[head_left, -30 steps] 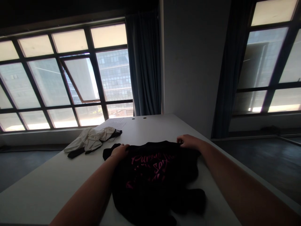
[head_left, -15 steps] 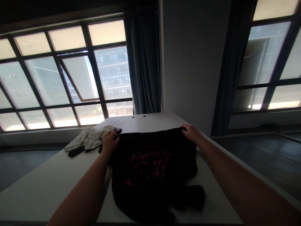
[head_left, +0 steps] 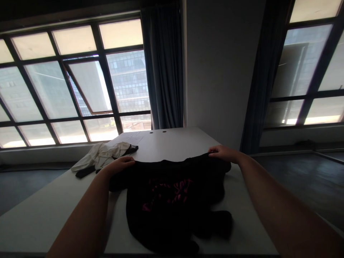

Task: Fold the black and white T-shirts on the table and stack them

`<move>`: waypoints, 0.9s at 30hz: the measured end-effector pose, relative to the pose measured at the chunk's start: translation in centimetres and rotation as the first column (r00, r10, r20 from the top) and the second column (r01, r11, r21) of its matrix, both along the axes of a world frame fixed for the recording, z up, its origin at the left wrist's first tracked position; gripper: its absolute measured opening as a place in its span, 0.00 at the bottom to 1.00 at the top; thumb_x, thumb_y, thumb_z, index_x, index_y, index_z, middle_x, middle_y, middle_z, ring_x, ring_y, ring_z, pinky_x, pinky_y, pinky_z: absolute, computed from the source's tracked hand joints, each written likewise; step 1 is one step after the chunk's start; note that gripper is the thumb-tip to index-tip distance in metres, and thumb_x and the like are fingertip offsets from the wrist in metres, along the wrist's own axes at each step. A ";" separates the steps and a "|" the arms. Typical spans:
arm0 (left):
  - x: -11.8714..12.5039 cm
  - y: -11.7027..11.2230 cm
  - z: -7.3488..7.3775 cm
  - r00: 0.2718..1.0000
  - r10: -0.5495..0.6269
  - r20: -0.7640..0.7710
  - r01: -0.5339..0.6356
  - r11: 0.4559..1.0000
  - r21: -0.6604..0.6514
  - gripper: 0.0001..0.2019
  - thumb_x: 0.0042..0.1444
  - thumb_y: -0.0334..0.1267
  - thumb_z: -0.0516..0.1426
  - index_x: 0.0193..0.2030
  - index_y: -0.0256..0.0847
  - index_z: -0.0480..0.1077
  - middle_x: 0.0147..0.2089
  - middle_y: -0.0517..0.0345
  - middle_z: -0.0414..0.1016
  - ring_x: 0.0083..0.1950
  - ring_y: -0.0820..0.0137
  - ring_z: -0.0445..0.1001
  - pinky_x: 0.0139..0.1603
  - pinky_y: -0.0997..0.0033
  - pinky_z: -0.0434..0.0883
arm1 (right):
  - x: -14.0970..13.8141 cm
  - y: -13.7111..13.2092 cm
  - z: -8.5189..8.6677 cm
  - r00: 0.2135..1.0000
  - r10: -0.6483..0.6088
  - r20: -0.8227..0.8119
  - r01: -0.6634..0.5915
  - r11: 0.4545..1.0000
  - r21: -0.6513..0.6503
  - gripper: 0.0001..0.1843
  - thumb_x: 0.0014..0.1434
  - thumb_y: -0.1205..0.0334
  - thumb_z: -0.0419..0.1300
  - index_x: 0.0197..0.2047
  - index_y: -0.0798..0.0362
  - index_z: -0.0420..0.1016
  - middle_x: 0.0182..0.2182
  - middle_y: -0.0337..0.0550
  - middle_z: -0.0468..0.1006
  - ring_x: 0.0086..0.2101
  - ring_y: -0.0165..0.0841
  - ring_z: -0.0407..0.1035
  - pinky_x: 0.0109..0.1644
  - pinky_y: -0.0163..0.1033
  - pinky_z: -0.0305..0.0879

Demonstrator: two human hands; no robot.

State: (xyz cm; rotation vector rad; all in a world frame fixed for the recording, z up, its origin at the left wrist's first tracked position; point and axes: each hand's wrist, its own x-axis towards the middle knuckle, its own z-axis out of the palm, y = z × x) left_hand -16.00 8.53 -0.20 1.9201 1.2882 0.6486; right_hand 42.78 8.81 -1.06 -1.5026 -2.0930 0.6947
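Observation:
A black garment with pink lettering [head_left: 172,211], perhaps a sweatshirt, is spread over the white table in front of me. My left hand [head_left: 122,164] pinches its far edge at the left corner. At the right end of the same edge, my right hand [head_left: 221,153] has its fingers closed on the cloth. Between the two hands the edge sags slightly and is wavy. Folds hide part of the lettering, and the lower part of the garment lies bunched toward me.
A white garment with black parts [head_left: 103,154] lies crumpled on the table's left side. The white table [head_left: 174,143] stretches away toward a wall column [head_left: 215,71] and a dark blue curtain [head_left: 166,71]. Windows stand beyond, one pane tilted open.
Both hands have come down a little, and the garment's far edge has dropped toward the table and slackened. Less of the pink lettering shows. My right hand has shifted slightly to the right.

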 end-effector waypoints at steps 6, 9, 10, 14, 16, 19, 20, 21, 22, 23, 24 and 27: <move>1.1 3.9 1.6 0.981 0.175 -0.088 -0.148 0.956 0.253 0.22 0.60 0.61 0.57 0.47 0.45 0.74 0.42 0.58 0.79 0.43 0.62 0.78 0.43 0.66 0.75 | -0.5 2.2 2.6 1.000 -0.001 -0.006 0.001 0.997 -0.083 0.20 0.64 0.49 0.59 0.52 0.51 0.81 0.47 0.47 0.85 0.45 0.41 0.78 0.46 0.38 0.73; 2.9 7.3 2.7 0.857 0.434 -0.276 -0.295 0.855 0.426 0.18 0.67 0.52 0.52 0.51 0.43 0.73 0.48 0.52 0.80 0.50 0.59 0.79 0.52 0.61 0.75 | -2.4 5.0 4.2 0.959 -0.187 0.215 0.160 0.978 0.134 0.20 0.69 0.55 0.55 0.57 0.53 0.80 0.49 0.48 0.84 0.47 0.39 0.77 0.50 0.38 0.71; 3.8 8.4 2.8 0.809 0.506 -0.300 -0.333 0.814 0.475 0.18 0.68 0.50 0.51 0.54 0.41 0.72 0.52 0.47 0.80 0.55 0.55 0.78 0.57 0.57 0.74 | -3.3 5.8 4.5 0.908 -0.295 0.299 0.231 0.945 0.230 0.21 0.70 0.57 0.54 0.59 0.54 0.78 0.52 0.50 0.82 0.49 0.40 0.76 0.53 0.40 0.70; 8.1 11.1 0.4 0.711 0.616 -0.339 -0.358 0.732 0.580 0.25 0.68 0.42 0.51 0.69 0.37 0.64 0.72 0.30 0.63 0.72 0.39 0.63 0.68 0.35 0.61 | -7.9 7.4 2.8 0.794 -0.466 0.390 0.315 0.864 0.393 0.28 0.69 0.61 0.53 0.69 0.58 0.69 0.65 0.67 0.69 0.64 0.57 0.63 0.62 0.57 0.63; 10.3 11.6 -2.3 0.729 0.536 -0.426 -0.250 0.787 0.564 0.26 0.67 0.44 0.53 0.70 0.44 0.66 0.75 0.39 0.61 0.74 0.43 0.60 0.71 0.39 0.58 | -10.4 7.2 0.4 0.800 -0.391 0.455 0.227 0.899 0.373 0.26 0.67 0.58 0.57 0.65 0.54 0.74 0.65 0.65 0.68 0.64 0.58 0.62 0.63 0.57 0.61; 12.6 12.1 -6.8 0.734 0.358 -0.577 -0.108 0.901 0.421 0.28 0.65 0.55 0.55 0.69 0.52 0.70 0.74 0.47 0.66 0.73 0.46 0.64 0.71 0.44 0.61 | -13.1 6.1 -3.5 0.814 -0.194 0.548 0.069 0.968 0.239 0.23 0.62 0.50 0.64 0.58 0.49 0.80 0.58 0.56 0.77 0.56 0.51 0.71 0.58 0.49 0.66; 13.0 12.2 -8.1 0.726 0.320 -0.609 -0.096 0.924 0.371 0.30 0.66 0.58 0.53 0.71 0.53 0.68 0.75 0.47 0.65 0.74 0.44 0.63 0.71 0.43 0.62 | -13.5 5.7 -4.5 0.812 -0.146 0.565 0.035 0.979 0.203 0.24 0.62 0.48 0.65 0.58 0.48 0.79 0.57 0.55 0.77 0.55 0.49 0.72 0.56 0.47 0.67; 13.1 12.2 -9.1 0.717 0.295 -0.632 -0.095 0.939 0.332 0.32 0.67 0.60 0.51 0.73 0.53 0.66 0.77 0.47 0.62 0.76 0.43 0.60 0.71 0.40 0.61 | -13.6 5.3 -5.3 0.810 -0.116 0.576 0.013 0.984 0.180 0.26 0.62 0.47 0.64 0.59 0.49 0.79 0.58 0.55 0.77 0.55 0.49 0.72 0.55 0.46 0.67; 13.1 12.3 -9.8 0.709 0.278 -0.648 -0.097 0.948 0.302 0.33 0.68 0.61 0.48 0.75 0.54 0.63 0.79 0.47 0.58 0.78 0.42 0.56 0.72 0.38 0.59 | -13.5 4.9 -5.8 0.806 -0.102 0.583 0.003 0.986 0.169 0.27 0.63 0.47 0.63 0.61 0.50 0.78 0.59 0.56 0.76 0.56 0.50 0.72 0.55 0.46 0.67; 12.9 12.3 -10.3 0.705 0.265 -0.658 -0.097 0.955 0.281 0.34 0.69 0.62 0.46 0.77 0.55 0.60 0.80 0.49 0.54 0.79 0.43 0.52 0.73 0.37 0.56 | -13.1 4.7 -6.1 0.803 -0.099 0.588 0.001 0.986 0.164 0.26 0.63 0.48 0.62 0.61 0.51 0.77 0.59 0.58 0.76 0.56 0.50 0.72 0.54 0.46 0.67; 12.7 12.3 -10.6 0.703 0.254 -0.664 -0.094 0.959 0.267 0.34 0.69 0.62 0.45 0.78 0.56 0.58 0.82 0.50 0.51 0.81 0.44 0.49 0.75 0.37 0.54 | -12.5 4.4 -6.1 0.800 -0.098 0.592 0.005 0.988 0.157 0.25 0.64 0.51 0.62 0.60 0.53 0.77 0.57 0.59 0.77 0.55 0.50 0.73 0.52 0.45 0.67; 11.8 12.3 -10.7 0.706 0.239 -0.667 -0.088 0.964 0.252 0.34 0.70 0.61 0.44 0.79 0.57 0.55 0.82 0.52 0.48 0.81 0.46 0.47 0.76 0.36 0.51 | -10.2 4.0 -5.6 0.802 -0.081 0.592 0.011 0.993 0.121 0.16 0.63 0.55 0.62 0.51 0.52 0.81 0.47 0.54 0.82 0.46 0.45 0.77 0.46 0.42 0.66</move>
